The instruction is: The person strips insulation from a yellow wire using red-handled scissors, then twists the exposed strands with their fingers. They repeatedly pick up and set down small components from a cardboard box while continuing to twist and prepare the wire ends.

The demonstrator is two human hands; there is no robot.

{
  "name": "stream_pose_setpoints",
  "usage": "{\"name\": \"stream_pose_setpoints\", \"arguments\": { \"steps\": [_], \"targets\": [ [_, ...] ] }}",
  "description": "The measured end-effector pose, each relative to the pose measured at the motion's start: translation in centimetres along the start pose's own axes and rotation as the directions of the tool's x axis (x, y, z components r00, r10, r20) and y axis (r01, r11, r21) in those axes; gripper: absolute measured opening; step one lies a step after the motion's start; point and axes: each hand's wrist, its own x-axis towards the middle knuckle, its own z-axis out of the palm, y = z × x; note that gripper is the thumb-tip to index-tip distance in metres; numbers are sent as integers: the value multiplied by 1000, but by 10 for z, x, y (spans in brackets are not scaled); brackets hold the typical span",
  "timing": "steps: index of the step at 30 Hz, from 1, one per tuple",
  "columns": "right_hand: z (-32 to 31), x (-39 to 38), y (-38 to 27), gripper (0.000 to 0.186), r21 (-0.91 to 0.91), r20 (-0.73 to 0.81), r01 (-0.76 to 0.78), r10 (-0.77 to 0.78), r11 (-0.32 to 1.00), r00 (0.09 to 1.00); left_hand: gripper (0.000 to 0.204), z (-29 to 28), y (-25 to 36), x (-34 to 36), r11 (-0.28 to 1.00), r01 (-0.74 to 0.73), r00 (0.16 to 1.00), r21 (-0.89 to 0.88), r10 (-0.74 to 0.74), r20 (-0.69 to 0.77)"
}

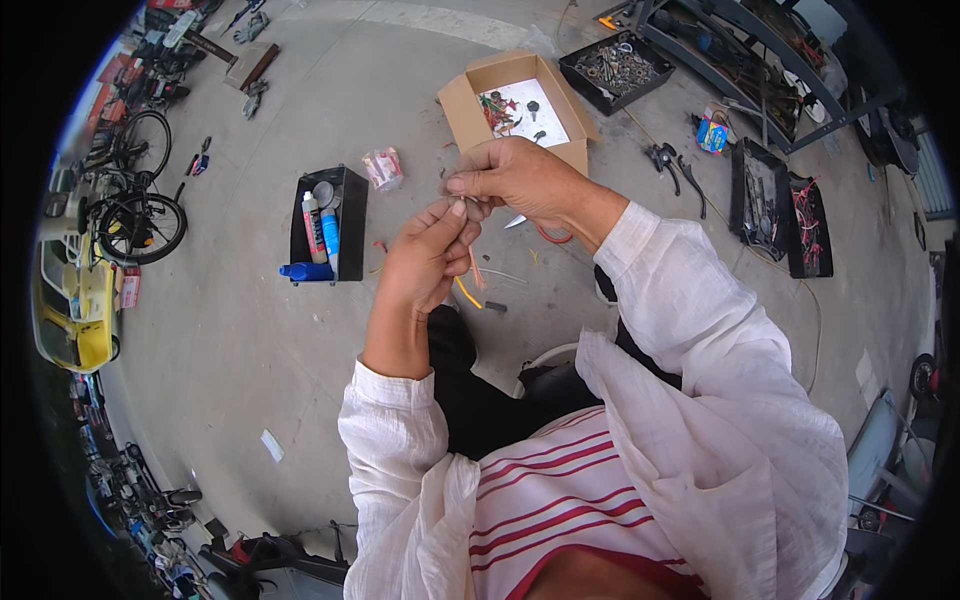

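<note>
My left hand [428, 250] and my right hand [525, 180] meet in front of me, fingertips pinched together. A strand of copper-coloured wire [476, 272] hangs below the curled fingers of my left hand, which is closed on it. Between the fingertips a small greyish bit shows; my right hand pinches there, but its fingers mostly hide what they hold. Just below the hands is a short yellow wire [467, 294]; I cannot tell whether it hangs or lies on the floor. Behind my right hand, red-handled scissors [553, 236] lie partly covered.
An open cardboard box [458, 112] with small parts stands ahead. Left of my hands is a black bin [350, 225] with tubes and a blue bottle [306, 271]. Black trays [617, 72] of hardware, brake levers [668, 170] and a metal rack sit to the right; bicycles [140, 225] stand far left.
</note>
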Motion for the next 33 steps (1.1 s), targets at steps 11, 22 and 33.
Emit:
{"name": "stream_pose_setpoints", "arguments": {
  "steps": [11,22,33],
  "targets": [
    [0,-5,-5,27,-117,-92,29,-39,993,995,23,3,-3,1,978,-53,995,200,69,-78],
    [4,1,7,35,-355,-199,147,-228,923,953,24,-5,-5,-2,910,-4,983,415,79,-164],
    [2,6,9,29,-298,-138,152,-200,943,970,23,-4,-4,0,946,-31,977,322,96,-188]
  ]
}}
